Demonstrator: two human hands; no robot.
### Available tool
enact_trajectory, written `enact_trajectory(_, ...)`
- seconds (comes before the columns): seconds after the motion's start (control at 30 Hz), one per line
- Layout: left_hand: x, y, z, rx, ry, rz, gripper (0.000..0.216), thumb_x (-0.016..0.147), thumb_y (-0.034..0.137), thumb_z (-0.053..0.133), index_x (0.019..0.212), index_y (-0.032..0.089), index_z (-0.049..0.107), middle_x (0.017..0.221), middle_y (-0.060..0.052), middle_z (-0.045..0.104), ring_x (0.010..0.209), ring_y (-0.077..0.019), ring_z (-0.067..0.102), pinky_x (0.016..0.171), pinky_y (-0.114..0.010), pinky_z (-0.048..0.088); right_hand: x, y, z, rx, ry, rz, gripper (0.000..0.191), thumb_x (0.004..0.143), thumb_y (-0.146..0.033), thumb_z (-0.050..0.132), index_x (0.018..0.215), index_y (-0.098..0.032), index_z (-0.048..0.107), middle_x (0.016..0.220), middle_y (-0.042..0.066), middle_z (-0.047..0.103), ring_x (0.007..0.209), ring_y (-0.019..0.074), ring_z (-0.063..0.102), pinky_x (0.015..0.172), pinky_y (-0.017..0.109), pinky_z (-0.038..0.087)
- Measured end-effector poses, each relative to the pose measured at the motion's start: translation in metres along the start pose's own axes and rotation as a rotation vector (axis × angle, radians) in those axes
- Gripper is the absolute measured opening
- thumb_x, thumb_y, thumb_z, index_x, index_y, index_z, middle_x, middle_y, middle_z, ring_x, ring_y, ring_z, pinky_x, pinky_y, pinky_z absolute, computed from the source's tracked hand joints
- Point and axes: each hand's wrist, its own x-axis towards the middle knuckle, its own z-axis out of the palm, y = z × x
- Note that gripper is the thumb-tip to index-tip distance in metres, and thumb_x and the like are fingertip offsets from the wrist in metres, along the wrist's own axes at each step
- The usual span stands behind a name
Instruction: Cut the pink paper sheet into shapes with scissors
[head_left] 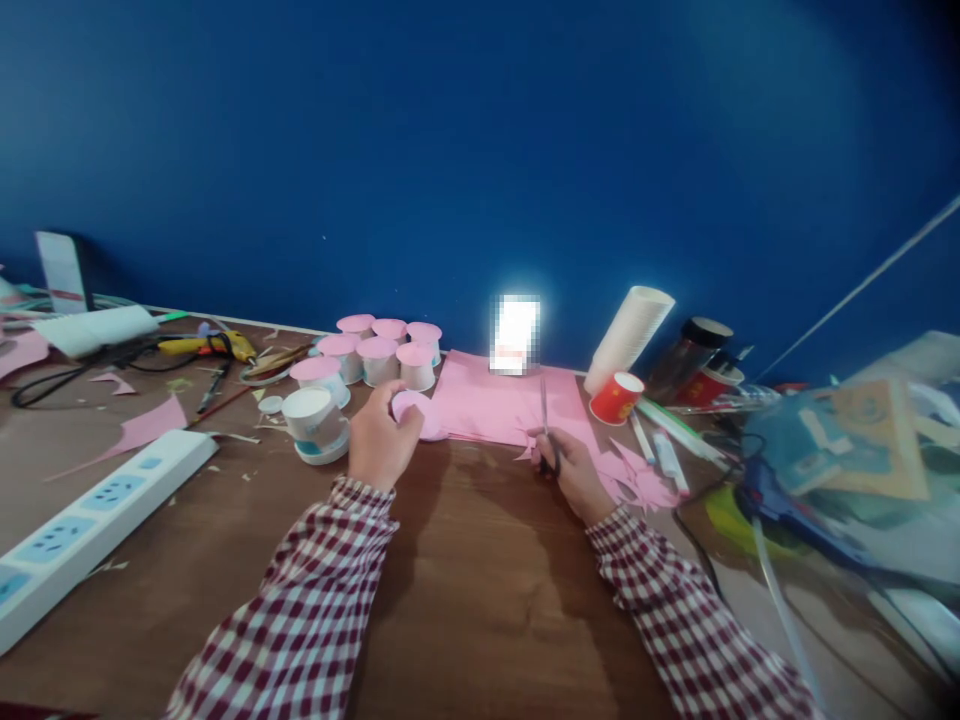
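Observation:
My left hand (381,440) is closed on a pink paper disc (417,408), pinched between thumb and fingers beside the cups. In my right hand (574,470) is a pair of scissors (545,405), blades pointing up and away from me, apart from the disc. Pink paper sheets (480,395) lie stacked between and beyond the hands. Left of my left hand stand several white paper cups (377,366) topped with pink discs. Nearest to that wrist is an uncovered white cup (309,418) on a white lid.
Pink scraps (637,475) and markers lie at right, near a red paper cup (617,398) and a leaning stack of white cups (630,335). A blue glue gun (795,520) rests farther right. At left are a power strip (105,520) and a yellow glue gun (210,346). A blue wall stands behind.

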Motion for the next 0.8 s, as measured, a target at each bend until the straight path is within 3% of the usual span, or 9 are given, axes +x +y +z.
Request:
enact_trajectory(0.13,-0.003,-0.007,-0.006,0.246,-0.021,0.004,0.029,0.074,0.027,0.049,0.094,0.017,0.068,0.088,-0.007,0.070,0.083,-0.0238,0.064,0.080,-0.033,0.046,0.001,0.002,0.000,0.006,-0.013,-0.014,0.032,0.080,-0.046,0.058,0.091,-0.016,0.061,0.059,-0.003,0.054,0.049,0.0102,0.048,0.044,0.022,0.035)
enact_trajectory(0.3,-0.004,-0.015,0.003,0.362,-0.144,-0.009,0.031,0.075,0.027,0.047,0.095,0.016,0.068,0.091,-0.010,0.071,0.087,-0.0261,0.064,0.080,-0.035,0.046,0.001,0.003,-0.001,0.019,-0.027,-0.017,0.033,0.080,-0.046,0.059,0.093,-0.016,0.061,0.059,-0.002,0.055,0.050,0.0107,0.049,0.045,0.022,0.038)
enact_trajectory(0.47,-0.004,-0.017,0.004,0.437,-0.162,-0.029,0.033,0.076,0.026,0.044,0.097,0.016,0.067,0.093,-0.011,0.071,0.088,-0.0278,0.064,0.078,-0.036,0.046,0.001,0.001,-0.001,-0.005,-0.025,-0.016,0.034,0.080,-0.048,0.058,0.092,-0.016,0.061,0.059,-0.002,0.055,0.050,0.0107,0.049,0.045,0.022,0.037)
enact_trajectory(0.67,-0.002,-0.024,0.008,0.432,-0.186,-0.009,0.032,0.078,0.028,0.045,0.096,0.015,0.068,0.096,-0.011,0.070,0.090,-0.0284,0.064,0.081,-0.037,0.046,0.000,-0.001,0.000,-0.022,-0.020,-0.023,0.034,0.080,-0.048,0.058,0.091,-0.016,0.062,0.058,-0.003,0.055,0.050,0.0103,0.049,0.045,0.022,0.036)
enact_trajectory(0.8,-0.003,-0.029,0.017,0.344,-0.237,0.055,0.039,0.084,0.033,0.041,0.106,0.012,0.065,0.106,-0.012,0.068,0.098,-0.0259,0.062,0.088,-0.035,0.044,0.000,-0.001,0.001,-0.014,-0.015,-0.007,0.033,0.080,-0.047,0.058,0.091,-0.016,0.061,0.058,-0.003,0.055,0.049,0.0103,0.049,0.044,0.022,0.034)
